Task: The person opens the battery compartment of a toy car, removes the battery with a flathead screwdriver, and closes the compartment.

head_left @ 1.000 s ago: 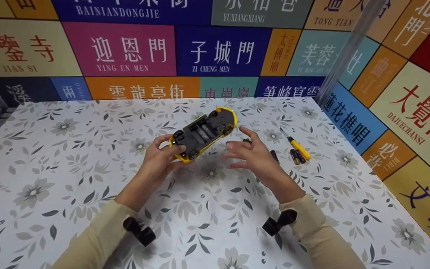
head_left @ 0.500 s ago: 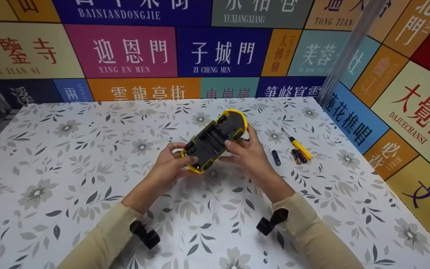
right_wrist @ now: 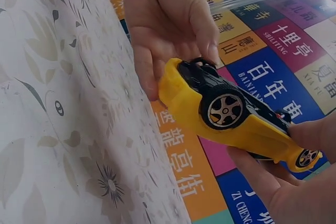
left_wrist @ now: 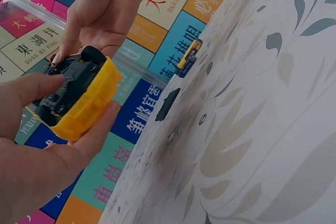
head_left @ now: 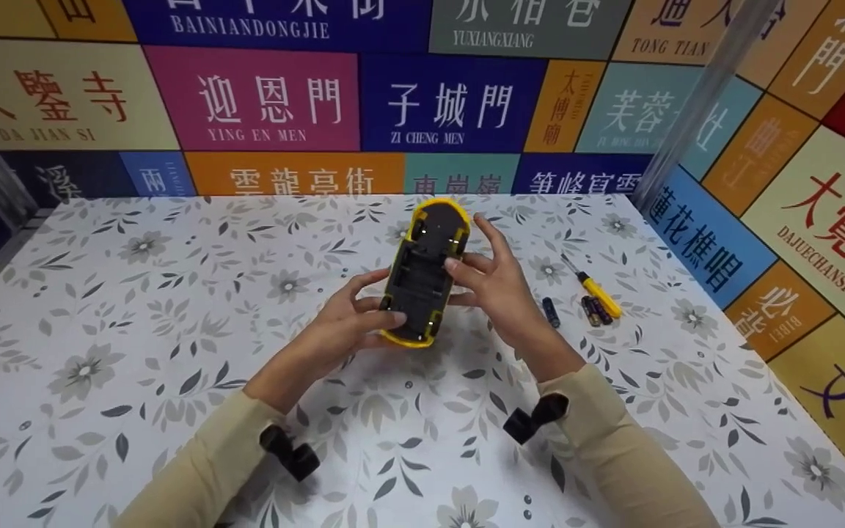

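A yellow toy car is held above the table, its black underside turned up toward the head camera. A dark recess runs across the middle of that underside. My left hand grips the near end, thumb on the black base and fingers underneath. On the right side, my right hand holds the car with its thumb at the edge of the base, while the index finger reaches up along the side. The right wrist view shows a wheel with silver spokes on the yellow body.
To the right of the hands, a single battery lies on the floral tablecloth. Farther right are several more batteries beside a yellow screwdriver. Panels with printed characters stand behind the table and along its right side.
The right hand, apart from the car a second ago, has come to hold its right side. The car has shifted right and turned from slanted to nearly upright in the head view.
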Motion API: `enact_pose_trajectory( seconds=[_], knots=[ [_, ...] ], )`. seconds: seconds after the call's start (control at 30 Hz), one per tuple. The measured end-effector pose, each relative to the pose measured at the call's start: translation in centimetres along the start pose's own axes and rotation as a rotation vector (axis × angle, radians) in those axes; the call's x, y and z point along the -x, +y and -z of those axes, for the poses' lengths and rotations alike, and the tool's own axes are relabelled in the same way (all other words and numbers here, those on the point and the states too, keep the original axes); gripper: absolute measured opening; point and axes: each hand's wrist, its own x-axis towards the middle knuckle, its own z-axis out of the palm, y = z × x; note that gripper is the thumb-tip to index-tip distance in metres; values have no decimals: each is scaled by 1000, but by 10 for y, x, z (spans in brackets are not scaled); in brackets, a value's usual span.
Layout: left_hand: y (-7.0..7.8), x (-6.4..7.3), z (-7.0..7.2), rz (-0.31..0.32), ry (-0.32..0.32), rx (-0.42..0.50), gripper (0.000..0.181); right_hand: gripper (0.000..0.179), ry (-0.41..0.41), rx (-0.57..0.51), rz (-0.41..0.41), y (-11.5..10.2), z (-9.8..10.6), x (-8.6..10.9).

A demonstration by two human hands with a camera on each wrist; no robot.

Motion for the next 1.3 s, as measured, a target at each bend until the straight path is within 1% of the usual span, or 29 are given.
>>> enact_pose_trajectory(
  seconds=[0.07,0.13,0.23,0.37,0.6,0.7,0.77,0.87,1.0,1.07,1.23,1.3],
  knots=[
    [1,1,2,-3,-15,-39,85,79,-9,14,-10,1,-1,-2],
    [1,1,3,-5,-15,-78,85,78,-21,26,-19,2,-2,-3],
    [0,0,6,-12,-4,-96,85,78,-54,57,-37,4,-5,-6],
    [-2,-2,8,-17,13,-76,85,75,-95,97,-66,5,-8,-10],
    [-4,-4,10,13,48,-52,84,66,-113,159,-119,4,-12,-18],
    [-4,-4,9,-4,53,-29,84,60,-118,214,-113,2,-8,-21],
    [-3,-4,9,-25,57,-1,83,52,-114,263,-87,1,-2,-22],
    [-3,-4,10,-41,66,37,83,44,-86,347,-41,1,14,-25],
    [-4,-5,11,-26,90,57,84,38,-24,453,-11,6,41,-31],
    [-5,-5,12,-17,101,62,84,36,-5,510,4,11,54,-34],
    [-4,-6,13,-10,104,61,84,35,10,665,18,20,81,-39],
    [-4,-6,14,-2,104,53,84,35,12,711,5,23,89,-40]
  ],
)
